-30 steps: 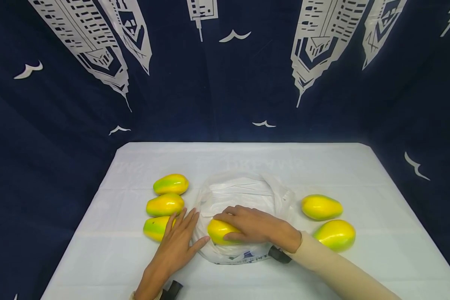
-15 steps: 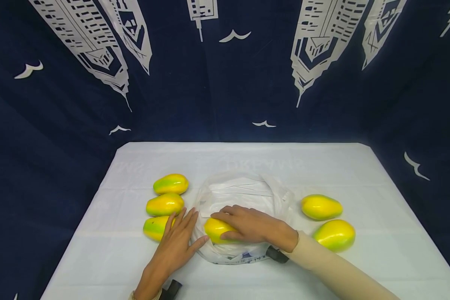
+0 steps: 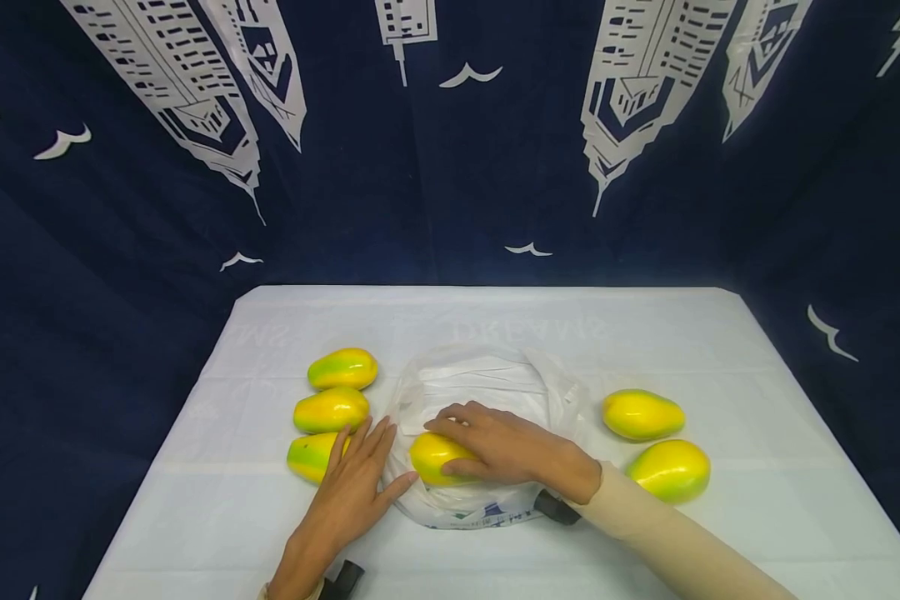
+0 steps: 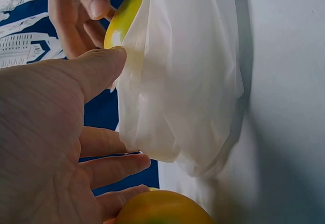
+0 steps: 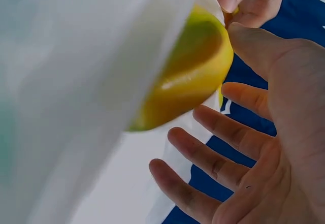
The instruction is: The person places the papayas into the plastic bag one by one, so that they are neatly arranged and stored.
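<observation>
A white plastic bag (image 3: pixel 420 504) with blue print stands with its mouth upward in the middle of the table. At its near-left part a yellow-green papaya (image 3: pixel 437 460) lies inside the mouth. Over that papaya is my right hand (image 3: pixel 506 447); in the right wrist view its fingers (image 5: pixel 218 168) are spread and loosely bent, with the thumb tip by the fruit. My left hand (image 3: pixel 356 483) lies against the bag's left side with straight, spread fingers. The left thumb (image 4: pixel 104 66) touches the bag's edge in the left wrist view. The bag's deeper contents are hidden.
To the left are three papayas in a column: a far one (image 3: pixel 342 368), a middle one (image 3: pixel 330 409) and a near one (image 3: pixel 311 457) partly covered by my left fingers. Two more papayas, one far (image 3: pixel 642 414) and one near (image 3: pixel 670 471), lie right of the bag.
The papaya in the bag shifted slightly left over the first half second. Since then my right hand has risen a little from it. My left hand stays in place.
</observation>
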`<action>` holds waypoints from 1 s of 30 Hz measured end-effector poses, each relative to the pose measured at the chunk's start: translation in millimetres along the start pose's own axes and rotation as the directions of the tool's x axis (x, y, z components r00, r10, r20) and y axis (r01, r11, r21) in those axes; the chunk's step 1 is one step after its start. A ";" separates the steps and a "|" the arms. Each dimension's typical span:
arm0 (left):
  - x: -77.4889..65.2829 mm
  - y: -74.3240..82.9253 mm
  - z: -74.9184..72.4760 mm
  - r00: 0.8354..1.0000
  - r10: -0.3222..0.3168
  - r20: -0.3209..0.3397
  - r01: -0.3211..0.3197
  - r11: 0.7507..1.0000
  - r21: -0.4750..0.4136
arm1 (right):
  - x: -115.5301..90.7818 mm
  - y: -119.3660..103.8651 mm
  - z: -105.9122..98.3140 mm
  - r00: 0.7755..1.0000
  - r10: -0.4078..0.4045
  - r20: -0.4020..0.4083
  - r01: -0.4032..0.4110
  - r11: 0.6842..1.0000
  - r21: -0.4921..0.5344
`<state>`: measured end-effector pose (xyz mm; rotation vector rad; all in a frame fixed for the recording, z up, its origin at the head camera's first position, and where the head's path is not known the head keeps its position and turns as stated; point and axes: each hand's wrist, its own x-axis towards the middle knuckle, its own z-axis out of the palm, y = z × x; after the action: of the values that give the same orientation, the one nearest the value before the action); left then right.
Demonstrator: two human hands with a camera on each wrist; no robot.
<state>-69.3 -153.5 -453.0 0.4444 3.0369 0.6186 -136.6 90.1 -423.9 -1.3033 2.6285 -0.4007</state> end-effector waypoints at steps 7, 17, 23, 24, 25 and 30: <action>-0.2 0.2 -0.1 1.000 0.015 -0.007 -0.015 1.000 0.002 | -7.0 7.1 -10.2 0.999 0.017 -0.040 -0.018 0.999 -0.026; 0.5 -0.1 -0.4 1.000 0.010 -0.008 -0.010 1.000 -0.006 | -16.1 23.2 -23.8 0.991 0.025 -0.132 -0.026 1.000 0.000; -0.6 0.3 -0.7 1.000 0.008 -0.008 -0.009 1.000 -0.015 | -32.9 37.0 -42.1 0.976 0.054 -0.211 -0.050 0.998 0.023; -0.9 0.4 -0.9 1.000 0.010 -0.009 -0.010 1.000 -0.016 | -36.9 39.8 -45.4 0.972 0.069 -0.224 -0.064 0.998 0.029; -1.2 0.5 -1.2 1.000 0.011 -0.010 -0.011 1.000 -0.015 | -40.8 43.0 -48.3 0.969 0.082 -0.235 -0.075 0.996 0.038; -2.5 1.0 -2.3 1.000 0.014 -0.011 -0.014 1.000 -0.011 | -63.9 59.4 -62.1 0.951 0.197 -0.237 -0.184 0.980 0.076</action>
<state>-66.8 -154.2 -450.6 0.4643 3.0414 0.6408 -160.0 185.5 -381.2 -1.0284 2.8891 -0.6304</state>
